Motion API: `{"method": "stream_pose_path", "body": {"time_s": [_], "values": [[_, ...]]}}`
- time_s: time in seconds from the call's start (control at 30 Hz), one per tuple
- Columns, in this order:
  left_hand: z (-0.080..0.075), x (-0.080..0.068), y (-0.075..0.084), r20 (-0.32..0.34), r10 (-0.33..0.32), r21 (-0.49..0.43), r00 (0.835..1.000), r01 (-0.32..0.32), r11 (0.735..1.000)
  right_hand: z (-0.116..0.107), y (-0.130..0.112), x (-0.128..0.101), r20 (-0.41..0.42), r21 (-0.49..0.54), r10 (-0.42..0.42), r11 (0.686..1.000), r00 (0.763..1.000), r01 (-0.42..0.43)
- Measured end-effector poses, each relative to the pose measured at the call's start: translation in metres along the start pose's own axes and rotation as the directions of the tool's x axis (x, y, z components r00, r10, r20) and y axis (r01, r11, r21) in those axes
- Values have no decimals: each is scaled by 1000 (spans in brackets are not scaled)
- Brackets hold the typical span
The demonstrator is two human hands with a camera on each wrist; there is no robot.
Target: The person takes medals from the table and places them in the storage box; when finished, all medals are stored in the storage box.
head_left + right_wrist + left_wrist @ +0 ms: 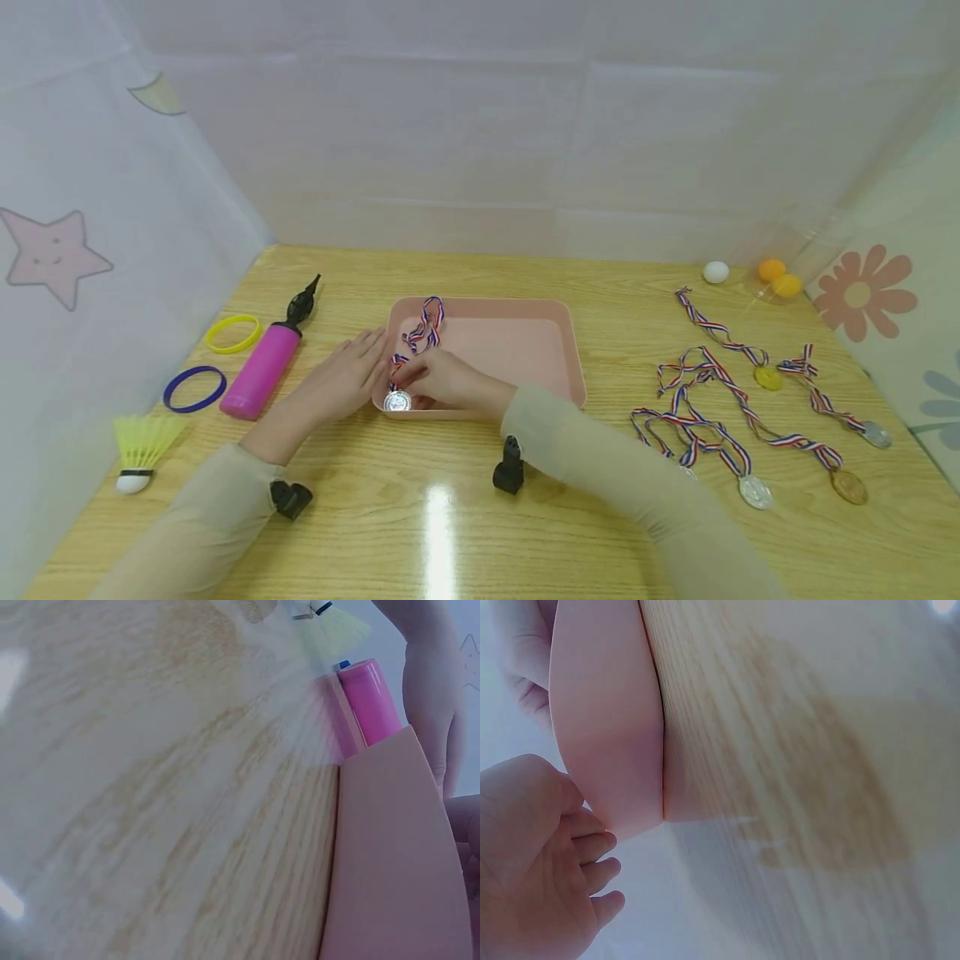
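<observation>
My right hand (444, 379) pinches the ribbon just above the silver medal (397, 401), which sits in the pink tray's (525, 312) near-left corner. The ribbon trails away toward the far rim. My left hand (341, 379) lies flat with straight fingers against the tray's left wall.

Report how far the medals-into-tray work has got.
Early stage. Done: nothing lies settled in the pink tray. In hand: the right hand holds a silver medal at the tray's near-left corner; the left hand rests against its edge. Left: the other medals on the table.
</observation>
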State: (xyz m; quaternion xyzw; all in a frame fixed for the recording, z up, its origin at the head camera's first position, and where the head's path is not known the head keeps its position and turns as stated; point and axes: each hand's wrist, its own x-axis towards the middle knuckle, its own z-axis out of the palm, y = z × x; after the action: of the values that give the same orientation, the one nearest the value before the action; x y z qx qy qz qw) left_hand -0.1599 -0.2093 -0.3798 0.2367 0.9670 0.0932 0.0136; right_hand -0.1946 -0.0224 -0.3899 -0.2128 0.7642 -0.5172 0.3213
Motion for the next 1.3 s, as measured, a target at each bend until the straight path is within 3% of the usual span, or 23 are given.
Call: {"method": "stream_pose_path", "body": {"time_s": [0.1,0.3,0.43,0.67,0.73,1.0,1.3], "values": [[0,1,1,10,-5,-2,1000,5,1000,-8,-4,-6,0,13,-14,1000,1000,14],[0,3,1,12,-1,-4,1000,1,1000,-34,-18,-28,6,-117,-151,982,989,150],[0,3,1,9,6,-3,1000,-6,1000,-55,-25,-58,-8,-139,-224,965,975,221],[2,2,-1,25,5,1,1000,-5,1000,-96,-21,-120,-101,-170,-316,940,943,297],[2,2,-1,26,5,2,1000,-5,1000,-106,-16,-137,-129,-183,-316,939,940,291],[1,0,-2,21,7,11,1000,-7,1000,-131,19,-197,-244,-304,-208,944,947,129],[2,1,-4,19,9,19,1000,-10,1000,-149,77,-242,-232,-343,-208,932,950,121]]}}
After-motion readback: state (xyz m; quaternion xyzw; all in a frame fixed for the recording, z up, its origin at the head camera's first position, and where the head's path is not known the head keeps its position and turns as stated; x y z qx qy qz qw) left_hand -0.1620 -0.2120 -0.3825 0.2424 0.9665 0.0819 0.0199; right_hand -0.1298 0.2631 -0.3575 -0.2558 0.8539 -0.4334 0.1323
